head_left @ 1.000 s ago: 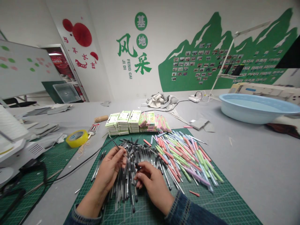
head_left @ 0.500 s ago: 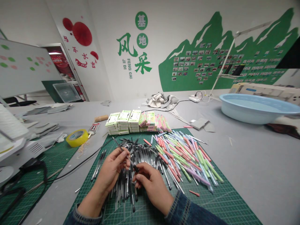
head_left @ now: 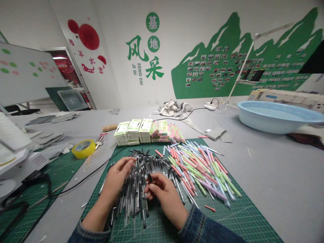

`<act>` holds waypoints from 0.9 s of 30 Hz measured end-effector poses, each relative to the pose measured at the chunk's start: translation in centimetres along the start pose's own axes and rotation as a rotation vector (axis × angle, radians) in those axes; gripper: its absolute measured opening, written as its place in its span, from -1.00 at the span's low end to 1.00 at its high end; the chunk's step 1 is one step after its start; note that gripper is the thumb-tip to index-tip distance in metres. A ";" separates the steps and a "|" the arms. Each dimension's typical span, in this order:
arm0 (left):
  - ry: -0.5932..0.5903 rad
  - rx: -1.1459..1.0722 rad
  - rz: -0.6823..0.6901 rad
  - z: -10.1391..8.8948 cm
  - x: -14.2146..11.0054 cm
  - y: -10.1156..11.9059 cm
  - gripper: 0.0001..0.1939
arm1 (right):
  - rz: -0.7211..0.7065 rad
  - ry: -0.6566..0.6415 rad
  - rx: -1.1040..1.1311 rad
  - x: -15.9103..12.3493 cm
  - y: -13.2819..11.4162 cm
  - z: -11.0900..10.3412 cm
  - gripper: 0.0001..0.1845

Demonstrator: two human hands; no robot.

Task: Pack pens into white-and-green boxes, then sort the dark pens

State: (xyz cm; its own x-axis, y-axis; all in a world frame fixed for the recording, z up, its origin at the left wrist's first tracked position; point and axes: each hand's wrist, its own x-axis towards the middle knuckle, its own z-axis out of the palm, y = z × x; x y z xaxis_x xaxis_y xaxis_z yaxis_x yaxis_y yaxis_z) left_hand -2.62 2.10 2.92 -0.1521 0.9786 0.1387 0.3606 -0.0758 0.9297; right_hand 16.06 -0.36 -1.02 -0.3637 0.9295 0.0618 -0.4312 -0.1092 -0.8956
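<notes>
My right hand (head_left: 165,199) is closed, its thumb and fingers pinching a black pen cap (head_left: 150,177) whose dark end points up. My left hand (head_left: 117,177) hangs over the left part of the pile of black and clear pens (head_left: 138,189), its thumb and forefinger close together. Whatever lies between those fingertips, if anything, is too small or hidden to name. To the right of the black pens spreads a heap of pastel pens (head_left: 199,165) in red, green, blue and purple. Both piles lie on a green cutting mat (head_left: 227,222).
Stacked small boxes (head_left: 133,130) stand behind the pens. A roll of yellow tape (head_left: 83,149) and a black cable (head_left: 88,177) are at the left. Farther back on the right is a blue basin (head_left: 275,118), with cloth scraps (head_left: 174,109) near the wall.
The thin dark pen piece between my hands is no longer seen there. My left hand has turned and shifted left, away from my right hand, which stays nearly in place with the cap.
</notes>
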 end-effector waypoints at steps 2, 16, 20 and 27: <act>0.050 0.225 0.037 -0.7 0.9 -1.2 -0.72 | 0.000 0.020 -0.026 0.0 -0.1 0.0 -0.75; -0.086 0.786 0.191 -0.4 1.8 -2.8 -0.78 | -0.019 0.080 -0.122 0.0 -0.1 -0.4 -0.79; -0.128 0.837 0.190 0.2 2.1 -2.7 -0.77 | -0.025 0.082 -0.132 0.0 -0.2 -0.2 -0.81; -0.151 0.896 0.149 0.9 2.2 -2.6 -0.80 | -0.031 0.090 -0.146 -0.1 -0.3 -0.3 -0.81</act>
State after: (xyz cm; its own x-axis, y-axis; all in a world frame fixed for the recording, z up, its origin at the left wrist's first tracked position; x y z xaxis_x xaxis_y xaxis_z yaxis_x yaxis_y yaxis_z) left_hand -3.05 4.58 0.52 0.0517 0.9900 0.1313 0.9546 -0.0876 0.2847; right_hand 16.42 -0.31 -0.90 -0.2742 0.9600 0.0569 -0.3140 -0.0335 -0.9488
